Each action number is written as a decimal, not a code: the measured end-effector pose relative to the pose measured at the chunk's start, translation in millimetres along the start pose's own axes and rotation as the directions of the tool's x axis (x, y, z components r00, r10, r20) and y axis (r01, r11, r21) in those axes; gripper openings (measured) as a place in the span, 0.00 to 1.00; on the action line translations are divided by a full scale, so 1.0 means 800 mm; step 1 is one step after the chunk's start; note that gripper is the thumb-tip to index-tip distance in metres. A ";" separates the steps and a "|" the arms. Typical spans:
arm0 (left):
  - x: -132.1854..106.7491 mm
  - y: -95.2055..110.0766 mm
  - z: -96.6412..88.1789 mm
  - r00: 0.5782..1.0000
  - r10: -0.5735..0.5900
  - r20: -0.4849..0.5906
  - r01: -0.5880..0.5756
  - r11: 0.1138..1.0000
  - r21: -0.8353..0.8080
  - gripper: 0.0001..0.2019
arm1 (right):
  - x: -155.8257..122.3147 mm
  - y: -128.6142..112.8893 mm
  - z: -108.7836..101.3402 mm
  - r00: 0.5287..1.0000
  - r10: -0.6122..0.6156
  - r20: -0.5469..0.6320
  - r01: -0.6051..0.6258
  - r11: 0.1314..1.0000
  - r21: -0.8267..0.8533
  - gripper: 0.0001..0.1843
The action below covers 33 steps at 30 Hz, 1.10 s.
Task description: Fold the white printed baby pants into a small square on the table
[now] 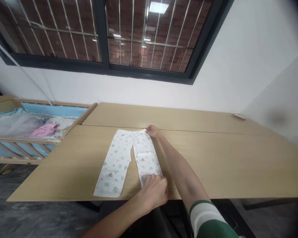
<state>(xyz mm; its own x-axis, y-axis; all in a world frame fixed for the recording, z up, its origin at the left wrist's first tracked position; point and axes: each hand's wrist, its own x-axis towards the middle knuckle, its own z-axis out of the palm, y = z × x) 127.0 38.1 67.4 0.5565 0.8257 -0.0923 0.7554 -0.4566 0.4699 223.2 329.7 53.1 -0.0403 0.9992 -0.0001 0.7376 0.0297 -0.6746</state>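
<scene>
The right hand (152, 131), pinching the trousers (120, 157) at the waist, should pull gently against the left hand (154, 189), fingers apparently clamped on one leg.

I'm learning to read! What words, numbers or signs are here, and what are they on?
There are none I can read.
White pants: little printed pictures; any writing among them is too small to read.
Small thing on the table, far right: too small to tell.
</scene>
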 end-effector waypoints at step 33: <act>-0.238 -0.185 -0.020 0.629 -0.359 -0.689 0.534 0.844 0.048 0.11 | -0.062 -0.218 0.169 0.959 -0.284 0.021 0.284 0.950 -0.134 0.16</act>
<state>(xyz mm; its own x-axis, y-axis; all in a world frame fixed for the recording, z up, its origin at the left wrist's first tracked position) -96.6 -46.5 29.4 -0.1591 0.9118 0.3784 0.9514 0.0393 0.3055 5.6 271.6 71.1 -0.2618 0.9489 0.1760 0.7790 0.3154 -0.5419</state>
